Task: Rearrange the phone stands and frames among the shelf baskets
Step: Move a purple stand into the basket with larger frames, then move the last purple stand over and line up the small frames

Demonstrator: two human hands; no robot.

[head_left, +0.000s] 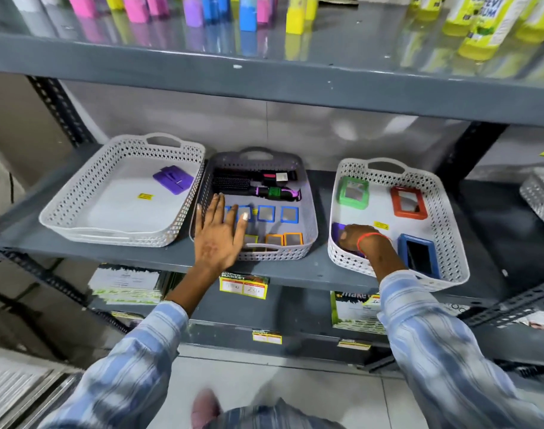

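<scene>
Three baskets sit on the grey shelf. The left white basket [63, 218] holds one purple phone stand [173, 179]. The middle grey basket [307, 193] holds hairbrushes [255, 185] and small blue frames [266, 213] and orange frames [293, 239]. My left hand [221, 233] hovers flat, fingers spread, over its front left. The right white basket [447, 218] holds a green frame [353, 193], a red frame [409, 202] and a blue frame [419, 255]. My right hand [355, 239] is in its front left corner, fingers closed on a purple phone stand [337, 232], mostly hidden.
An upper shelf [264, 72] overhangs the baskets, carrying coloured bottles [246, 13]. Another white basket [539, 196] shows at the right edge. Price tags [244, 286] hang on the shelf's front lip. Boxed goods [357, 311] lie on the shelf below.
</scene>
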